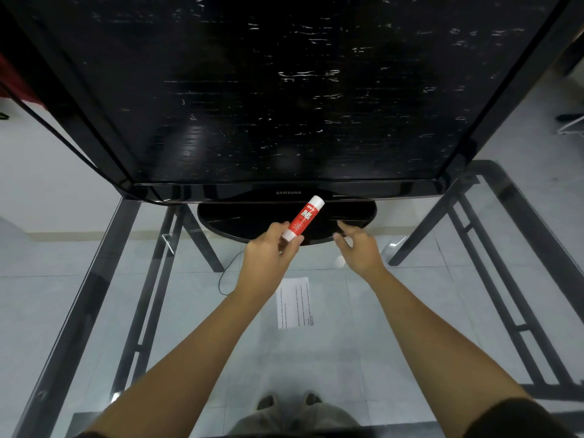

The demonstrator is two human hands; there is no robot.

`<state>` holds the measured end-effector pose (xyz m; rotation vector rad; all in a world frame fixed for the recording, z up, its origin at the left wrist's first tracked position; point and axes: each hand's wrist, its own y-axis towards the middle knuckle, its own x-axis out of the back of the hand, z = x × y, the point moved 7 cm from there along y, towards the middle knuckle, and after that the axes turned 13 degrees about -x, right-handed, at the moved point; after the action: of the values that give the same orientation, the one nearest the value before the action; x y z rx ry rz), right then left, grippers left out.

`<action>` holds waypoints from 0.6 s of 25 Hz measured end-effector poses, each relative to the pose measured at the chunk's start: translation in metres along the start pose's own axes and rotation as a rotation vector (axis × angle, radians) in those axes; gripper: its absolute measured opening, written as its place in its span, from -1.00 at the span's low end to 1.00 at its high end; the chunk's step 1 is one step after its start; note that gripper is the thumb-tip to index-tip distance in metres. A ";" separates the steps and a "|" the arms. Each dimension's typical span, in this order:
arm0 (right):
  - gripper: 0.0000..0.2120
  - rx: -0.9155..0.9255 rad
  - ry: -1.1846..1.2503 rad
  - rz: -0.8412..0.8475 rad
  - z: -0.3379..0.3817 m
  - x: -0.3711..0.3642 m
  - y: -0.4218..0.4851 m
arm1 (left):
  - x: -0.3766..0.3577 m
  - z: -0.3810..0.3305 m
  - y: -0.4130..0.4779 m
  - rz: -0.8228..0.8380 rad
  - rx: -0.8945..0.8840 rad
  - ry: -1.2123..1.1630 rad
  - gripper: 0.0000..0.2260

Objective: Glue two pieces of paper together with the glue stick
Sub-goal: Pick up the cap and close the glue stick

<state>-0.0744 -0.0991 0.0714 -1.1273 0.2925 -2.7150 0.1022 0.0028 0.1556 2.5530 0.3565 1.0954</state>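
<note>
A red and white glue stick point(304, 217) is held at its lower white end by my left hand point(268, 255), tilted up and to the right in front of the monitor base. Beside it, my right hand point(358, 248) hovers with its fingers apart and nothing in them. A printed sheet of paper point(294, 302) lies flat on the glass table between my forearms, nearer to me than both hands. I see only this one sheet.
A large black Samsung monitor point(284, 90) fills the upper half, its oval base point(240, 219) standing on the glass table point(94, 311). Black metal table legs point(151, 279) and a thin cable point(226, 279) show through the glass. Tiled floor lies below.
</note>
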 end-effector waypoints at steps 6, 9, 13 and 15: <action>-0.51 -0.046 -0.631 0.210 -0.054 -0.050 0.007 | 0.010 0.001 0.005 -0.024 0.021 -0.009 -0.64; -0.47 -0.056 -0.719 0.194 -0.061 -0.060 0.007 | 0.011 0.003 0.005 -0.015 0.024 -0.013 -0.66; -0.54 0.011 -0.748 0.121 -0.054 -0.056 0.010 | 0.005 0.007 0.000 0.009 0.038 0.005 -0.64; -0.62 0.007 -0.590 0.089 -0.047 -0.045 0.012 | 0.003 0.010 -0.002 0.009 0.041 0.010 -0.65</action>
<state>-0.0757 -0.0941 0.0049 -1.7848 0.2305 -2.1726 0.1116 0.0036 0.1505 2.5882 0.3741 1.1156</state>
